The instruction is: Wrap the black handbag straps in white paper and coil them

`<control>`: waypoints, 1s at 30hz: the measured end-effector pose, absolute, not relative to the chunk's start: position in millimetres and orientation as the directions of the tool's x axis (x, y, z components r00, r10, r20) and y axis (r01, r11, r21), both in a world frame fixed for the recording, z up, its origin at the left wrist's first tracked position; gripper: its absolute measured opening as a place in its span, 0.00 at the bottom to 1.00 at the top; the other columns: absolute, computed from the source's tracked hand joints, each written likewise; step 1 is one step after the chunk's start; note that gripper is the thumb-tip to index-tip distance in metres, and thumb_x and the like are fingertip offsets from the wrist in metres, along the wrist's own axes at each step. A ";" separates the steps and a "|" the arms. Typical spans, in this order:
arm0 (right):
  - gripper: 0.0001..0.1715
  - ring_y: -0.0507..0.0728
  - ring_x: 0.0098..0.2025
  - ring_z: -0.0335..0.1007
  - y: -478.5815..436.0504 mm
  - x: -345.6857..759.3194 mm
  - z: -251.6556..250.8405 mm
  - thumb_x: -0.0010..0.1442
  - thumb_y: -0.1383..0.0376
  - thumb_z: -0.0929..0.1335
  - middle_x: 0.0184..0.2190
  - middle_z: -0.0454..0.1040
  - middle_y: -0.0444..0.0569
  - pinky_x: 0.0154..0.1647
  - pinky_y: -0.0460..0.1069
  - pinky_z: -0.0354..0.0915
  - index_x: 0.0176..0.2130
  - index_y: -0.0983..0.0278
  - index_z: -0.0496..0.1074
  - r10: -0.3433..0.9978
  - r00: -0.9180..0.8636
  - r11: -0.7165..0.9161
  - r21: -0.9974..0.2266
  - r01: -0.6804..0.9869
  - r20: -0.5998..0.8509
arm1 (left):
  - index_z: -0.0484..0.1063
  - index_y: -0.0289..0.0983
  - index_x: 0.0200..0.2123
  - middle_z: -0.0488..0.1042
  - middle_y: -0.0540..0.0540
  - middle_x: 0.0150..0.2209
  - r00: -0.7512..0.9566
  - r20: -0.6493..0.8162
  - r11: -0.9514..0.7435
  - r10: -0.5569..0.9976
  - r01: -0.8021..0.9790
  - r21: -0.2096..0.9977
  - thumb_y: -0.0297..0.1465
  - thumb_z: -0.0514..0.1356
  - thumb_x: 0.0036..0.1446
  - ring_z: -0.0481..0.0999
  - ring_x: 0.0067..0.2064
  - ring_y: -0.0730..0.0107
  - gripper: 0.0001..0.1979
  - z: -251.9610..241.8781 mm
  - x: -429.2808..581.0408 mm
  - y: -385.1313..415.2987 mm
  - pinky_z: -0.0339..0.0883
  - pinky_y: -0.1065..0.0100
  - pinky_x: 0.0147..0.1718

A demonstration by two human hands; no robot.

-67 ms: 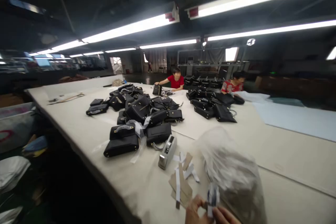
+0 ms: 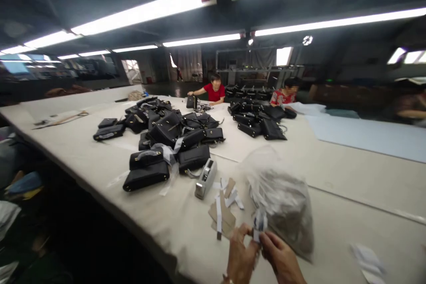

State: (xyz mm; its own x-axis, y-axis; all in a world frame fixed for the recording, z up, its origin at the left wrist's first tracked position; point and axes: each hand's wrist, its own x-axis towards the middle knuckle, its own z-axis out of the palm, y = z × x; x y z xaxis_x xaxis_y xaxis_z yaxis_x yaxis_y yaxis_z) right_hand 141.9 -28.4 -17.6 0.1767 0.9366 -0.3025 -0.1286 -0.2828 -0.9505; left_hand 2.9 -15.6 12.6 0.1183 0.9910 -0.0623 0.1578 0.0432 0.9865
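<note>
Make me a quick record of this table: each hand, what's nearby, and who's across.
Left hand: holding small white-and-blue item, details blurred
Right hand: on the same item
Nearby: clear plastic bag, brown card pieces, white strips, grey tape dispenser
Farther along: piled black bags
Across: person in plain red, person in patterned red

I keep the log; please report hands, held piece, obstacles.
Left hand, right hand pinching small white piece. Piece blurred, kind unclear. Plastic bag close by, not covering it.
</note>
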 end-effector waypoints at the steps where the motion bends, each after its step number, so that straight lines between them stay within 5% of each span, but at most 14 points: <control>1: 0.34 0.57 0.27 0.67 -32.3 141.6 -13.0 0.43 0.39 0.74 0.24 0.73 0.45 0.28 0.52 0.67 0.36 0.64 0.77 0.927 0.247 -0.249 -0.955 -0.159 -0.283 | 0.76 0.41 0.31 0.75 0.42 0.35 0.116 -0.025 0.003 0.993 0.186 0.983 0.45 0.59 0.54 0.72 0.44 0.52 0.14 21.4 3.6 -20.7 0.64 0.55 0.48; 5: 0.31 0.54 0.27 0.63 -40.7 142.2 10.9 0.46 0.42 0.73 0.25 0.74 0.46 0.29 0.48 0.63 0.32 0.66 0.77 0.913 0.333 -0.208 -0.971 -0.115 -0.235 | 0.73 0.38 0.29 0.73 0.46 0.33 0.285 0.042 -0.114 0.958 0.238 0.965 0.36 0.60 0.53 0.69 0.40 0.60 0.07 50.6 1.3 -18.7 0.60 0.61 0.45; 9: 0.32 0.55 0.27 0.65 -48.7 145.0 22.7 0.39 0.42 0.75 0.24 0.74 0.46 0.30 0.48 0.64 0.31 0.66 0.77 0.887 0.392 -0.251 -0.967 -0.040 -0.246 | 0.63 0.38 0.19 0.59 0.54 0.20 0.401 -0.158 0.108 0.902 0.145 0.983 0.39 0.61 0.50 0.59 0.26 0.72 0.15 44.3 -0.7 -4.4 0.52 0.68 0.29; 13: 0.29 0.56 0.29 0.67 -55.9 151.8 15.2 0.41 0.44 0.75 0.24 0.73 0.46 0.32 0.48 0.65 0.28 0.66 0.76 0.912 0.382 -0.196 -0.976 0.091 -0.148 | 0.72 0.33 0.22 0.63 0.55 0.19 0.493 -0.263 0.274 0.829 0.052 0.960 0.38 0.66 0.42 0.57 0.25 0.75 0.13 25.5 0.5 3.3 0.49 0.69 0.27; 21: 0.27 0.60 0.33 0.70 -58.0 161.9 -11.2 0.46 0.44 0.72 0.27 0.75 0.48 0.36 0.50 0.66 0.30 0.66 0.78 0.947 0.266 -0.258 -0.924 0.283 -0.183 | 0.78 0.33 0.21 0.64 0.54 0.17 0.411 -0.290 0.173 0.864 0.299 0.939 0.32 0.63 0.42 0.61 0.23 0.74 0.08 15.1 1.0 -1.7 0.49 0.69 0.24; 26: 0.27 0.63 0.37 0.74 -53.3 146.1 -23.4 0.45 0.44 0.71 0.30 0.79 0.49 0.40 0.49 0.67 0.31 0.64 0.80 0.941 0.287 -0.286 -0.877 0.386 -0.180 | 0.79 0.36 0.27 0.78 0.46 0.28 0.232 -0.183 -0.006 0.955 0.635 0.772 0.25 0.57 0.46 0.74 0.34 0.63 0.10 7.4 -3.7 -4.2 0.60 0.66 0.33; 30: 0.28 0.65 0.39 0.75 -42.9 126.0 -26.5 0.42 0.45 0.72 0.32 0.81 0.50 0.40 0.49 0.68 0.33 0.64 0.81 0.894 0.365 -0.370 -0.885 0.283 -0.258 | 0.78 0.35 0.34 0.79 0.39 0.36 0.261 -0.068 -0.143 0.963 0.709 0.690 0.23 0.52 0.53 0.76 0.43 0.55 0.14 -6.7 -13.2 -12.0 0.65 0.59 0.46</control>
